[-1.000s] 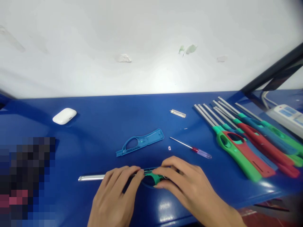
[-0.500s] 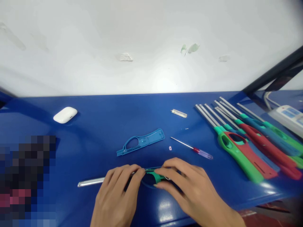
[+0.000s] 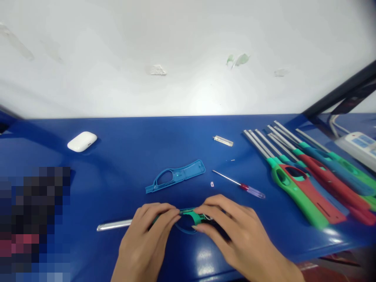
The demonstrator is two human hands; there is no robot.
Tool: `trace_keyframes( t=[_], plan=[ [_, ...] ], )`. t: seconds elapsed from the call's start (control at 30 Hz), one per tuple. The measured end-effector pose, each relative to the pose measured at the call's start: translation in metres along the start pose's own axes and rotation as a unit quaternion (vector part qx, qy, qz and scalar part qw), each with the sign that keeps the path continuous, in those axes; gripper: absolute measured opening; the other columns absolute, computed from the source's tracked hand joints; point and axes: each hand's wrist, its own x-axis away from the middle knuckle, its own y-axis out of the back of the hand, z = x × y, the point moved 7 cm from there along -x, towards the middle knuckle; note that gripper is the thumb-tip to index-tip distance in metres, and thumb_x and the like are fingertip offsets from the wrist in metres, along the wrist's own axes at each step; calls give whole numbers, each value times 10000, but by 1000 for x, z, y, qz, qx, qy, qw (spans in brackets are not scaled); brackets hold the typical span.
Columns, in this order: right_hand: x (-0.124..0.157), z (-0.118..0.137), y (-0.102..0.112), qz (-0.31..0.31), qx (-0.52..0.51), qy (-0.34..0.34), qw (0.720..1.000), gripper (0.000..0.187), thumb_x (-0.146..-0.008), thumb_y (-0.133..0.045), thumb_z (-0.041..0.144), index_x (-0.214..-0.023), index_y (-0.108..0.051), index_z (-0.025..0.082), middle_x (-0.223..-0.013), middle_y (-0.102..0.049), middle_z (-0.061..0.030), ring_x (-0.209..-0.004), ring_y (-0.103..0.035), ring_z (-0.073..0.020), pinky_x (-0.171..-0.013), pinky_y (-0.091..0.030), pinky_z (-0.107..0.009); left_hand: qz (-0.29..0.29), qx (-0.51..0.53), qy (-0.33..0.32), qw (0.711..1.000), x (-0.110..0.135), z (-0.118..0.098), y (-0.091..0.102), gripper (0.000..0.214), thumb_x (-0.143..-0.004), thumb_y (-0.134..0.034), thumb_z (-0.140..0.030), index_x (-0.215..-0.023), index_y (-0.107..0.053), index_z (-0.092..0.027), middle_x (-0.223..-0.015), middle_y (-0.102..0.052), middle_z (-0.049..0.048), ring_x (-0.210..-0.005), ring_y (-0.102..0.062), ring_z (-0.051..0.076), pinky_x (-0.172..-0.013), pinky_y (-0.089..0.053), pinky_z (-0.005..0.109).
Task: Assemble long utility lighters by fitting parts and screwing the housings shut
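Note:
Both hands are on an opened gas lighter (image 3: 187,231) that lies along the table's front, its silver tube (image 3: 114,225) pointing left. My left hand (image 3: 149,235) closes around the part where the tube meets the blue body. With bent fingers and thumb, my right hand (image 3: 235,229) grips the handle part by the green trigger (image 3: 196,217); thin wire shows beside the fingertips. Much of the lighter's inside is hidden under my fingers. Just beyond lies the loose blue half-shell (image 3: 180,174), inner side up. A tiny pink part (image 3: 212,184) sits near it.
A screwdriver (image 3: 249,190) with a clear purple handle lies right of the half-shell. Behind it is a clear fuel tube (image 3: 223,141). Several assembled lighters (image 3: 305,188) are at right, near a white power strip (image 3: 358,143). A white earbud case (image 3: 82,141) stands at left.
The right fingers have shifted slightly over the trigger area, and the left fingers have drawn a little closer together. The lighter stays in about the same place.

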Motion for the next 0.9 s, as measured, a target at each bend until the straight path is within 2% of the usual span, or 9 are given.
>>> trace_keyframes(
  t=[0.13,0.3,0.5,0.63,0.73,0.9],
  plan=[
    [-1,0,0,-6,6,4,1000,206,-1109,-542,352,-1164,-716,256,-1071,-763,-5,-896,-770,-147,-710,-543,-272,-1,3,10,1000,2,2,-2,269,-1134,-445,-197,-1096,-710,-220,-1057,-722,8,-944,-692,103,-927,-522,207],
    [-3,6,1,-3,26,28,999,212,-1112,-533,320,-1162,-724,243,-1017,-750,-9,-805,-746,-144,-659,-522,-279,-3,8,12,1000,5,4,-1,257,-1137,-454,-227,-1111,-709,-238,-1075,-720,-2,-957,-694,97,-939,-524,197],
    [-6,14,2,0,53,59,997,257,-1121,-503,318,-1120,-744,228,-963,-744,-16,-676,-684,-121,-556,-462,-273,-4,20,5,1000,3,4,0,226,-1106,-491,-161,-1118,-711,-213,-1077,-727,11,-945,-701,97,-915,-540,190],
    [-7,15,3,-9,64,69,995,301,-1125,-490,329,-1098,-772,228,-921,-746,-22,-630,-657,-118,-531,-450,-265,-12,11,0,1000,6,4,7,298,-1051,-525,-69,-1258,-687,-208,-1180,-722,21,-1109,-670,117,-1048,-499,226],
    [-6,14,2,-13,58,63,996,286,-1120,-505,320,-1111,-777,230,-916,-747,-22,-625,-656,-112,-532,-459,-252,-5,-5,8,1000,12,10,12,303,-1033,-564,-83,-1262,-693,-236,-1195,-721,7,-1180,-632,140,-1101,-460,264],
    [-4,10,1,-23,25,48,998,231,-1101,-555,313,-1095,-767,221,-914,-732,-18,-631,-652,-102,-567,-486,-240,-17,-12,36,999,17,21,17,210,-1048,-576,-160,-1136,-732,-270,-1105,-728,-16,-1043,-660,137,-981,-507,258]
  ],
)
